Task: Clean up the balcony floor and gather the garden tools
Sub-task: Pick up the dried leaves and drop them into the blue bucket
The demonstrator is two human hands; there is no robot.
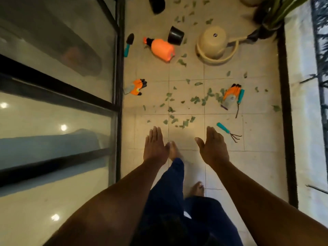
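Both my hands are held out flat above the tiled balcony floor [221,157], empty: my left hand [155,146] and my right hand [213,148]. Green leaf scraps [195,99] are scattered across the tiles ahead. A teal-handled hand rake [228,131] lies just right of my right hand. Further on lie an orange glove [230,96] beside a teal-handled weeder [240,102], and a second orange glove [136,87] by the door. An orange spray bottle [162,49] lies on its side, and a teal-handled trowel [128,44] is near the door frame.
A beige pot [214,44] lies overturned on its saucer, with a black pot [175,35] tipped beside it and another black pot [157,4] further back. A glass sliding door [58,86] bounds the left, a dark-edged railing ledge [285,103] the right. A leafy plant [276,13] stands at the far right.
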